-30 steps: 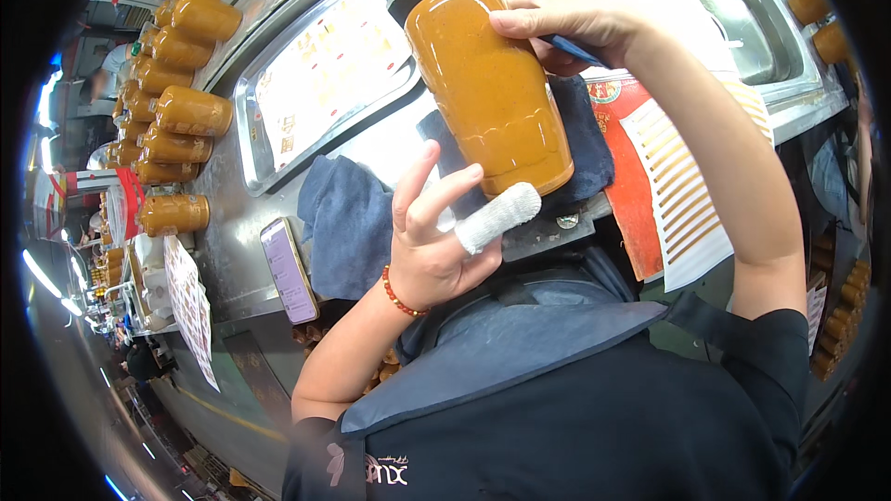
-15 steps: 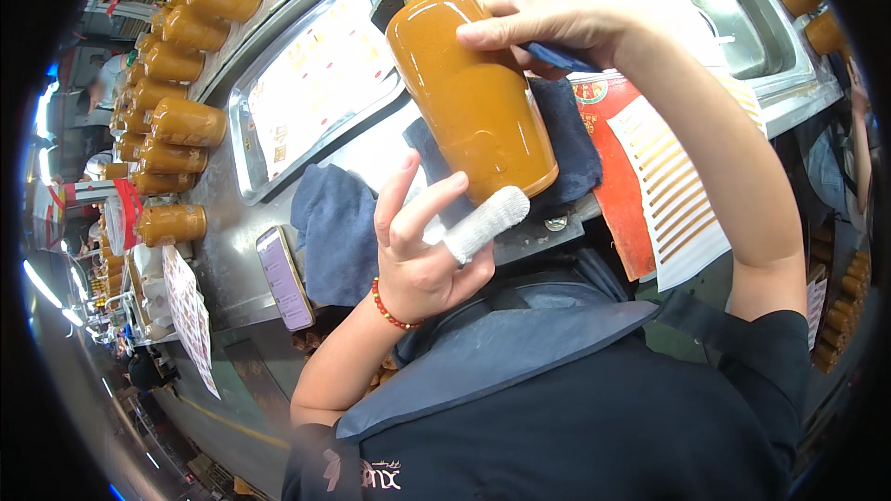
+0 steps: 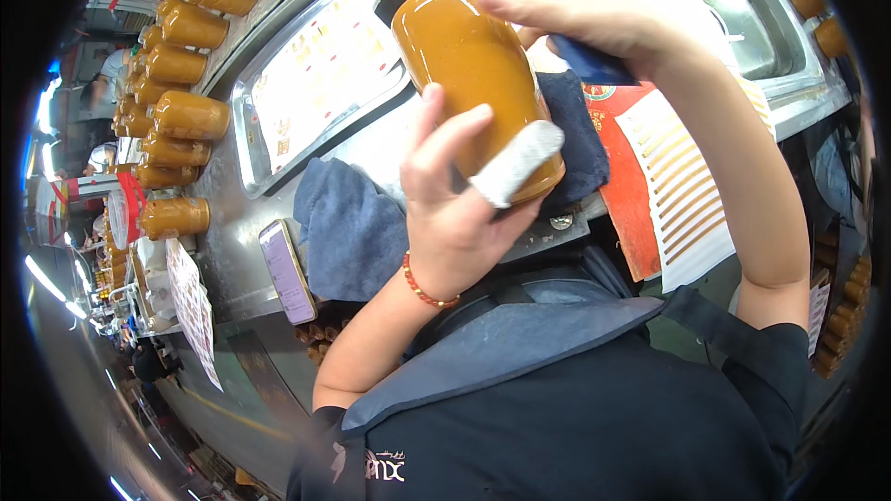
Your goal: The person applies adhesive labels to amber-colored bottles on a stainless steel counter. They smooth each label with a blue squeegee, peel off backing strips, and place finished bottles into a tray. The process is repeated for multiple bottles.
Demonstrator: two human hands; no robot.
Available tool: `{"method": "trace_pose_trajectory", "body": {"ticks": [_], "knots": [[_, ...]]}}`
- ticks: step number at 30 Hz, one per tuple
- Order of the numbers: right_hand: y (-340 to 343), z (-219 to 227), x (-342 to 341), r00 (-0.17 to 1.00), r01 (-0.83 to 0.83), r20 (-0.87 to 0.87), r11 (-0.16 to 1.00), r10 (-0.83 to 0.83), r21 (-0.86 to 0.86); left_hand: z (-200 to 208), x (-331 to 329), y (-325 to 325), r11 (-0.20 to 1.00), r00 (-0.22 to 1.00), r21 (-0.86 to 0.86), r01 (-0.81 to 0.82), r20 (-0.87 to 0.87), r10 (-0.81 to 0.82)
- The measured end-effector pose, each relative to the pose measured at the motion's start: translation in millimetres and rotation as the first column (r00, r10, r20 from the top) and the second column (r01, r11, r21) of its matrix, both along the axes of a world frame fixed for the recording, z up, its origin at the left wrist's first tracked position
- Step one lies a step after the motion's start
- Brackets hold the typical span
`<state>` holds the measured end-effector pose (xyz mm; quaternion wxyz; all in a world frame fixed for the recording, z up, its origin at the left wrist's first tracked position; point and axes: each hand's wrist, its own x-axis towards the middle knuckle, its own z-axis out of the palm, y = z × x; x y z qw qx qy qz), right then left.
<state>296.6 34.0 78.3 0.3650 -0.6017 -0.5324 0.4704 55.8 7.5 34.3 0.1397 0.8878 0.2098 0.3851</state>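
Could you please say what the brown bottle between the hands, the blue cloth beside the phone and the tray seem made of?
The bottle looks like glazed ceramic or coated glass: glossy, with sharp highlights. The cloth seems soft, napped fabric, matt and crumpled. The tray is probably metal: shiny, silvery rim.

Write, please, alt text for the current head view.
Both hands are at a brown bottle: the left hand, one finger wrapped in white, near its base; the right hand, holding a blue object, near its top. Further left: tray, blue cloth, phone, more bottles.
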Motion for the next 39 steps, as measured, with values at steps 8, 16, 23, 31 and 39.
{"method": "trace_pose_trajectory", "body": {"ticks": [8,16,23,31,39], "knots": [[-4.1,-15.3,2.5,0.959,-0.159,-0.245,0.986,0.143,-0.046,-30.7,-20.5,-22.5,0.931,0.961,-0.363,0.039,0.269,0.065],[-0.3,-6.8,-17.8,0.954,-0.169,-0.254,0.985,0.16,-0.015,-30.7,-44.9,-7.7,0.996,0.995,0.048,0.078,0.062,-0.081],[2.4,-11.6,-22.1,0.967,-0.086,-0.239,0.996,0.088,0.018,-5.8,-21.3,3.5,0.977,0.988,0.145,0.155,-0.046,-0.15],[-0.3,-9.2,-25.3,0.978,-0.052,-0.201,0.997,0.062,0.053,-8.7,-35.7,-14.8,0.977,0.999,0.211,-0.031,-0.035,0.039],[1.1,-0.1,-26.8,0.995,-0.1,0.033,0.994,0.098,0.047,-1.8,-3.6,-6.5,0.98,0.998,0.189,0.064,-0.027,-0.06]]}}
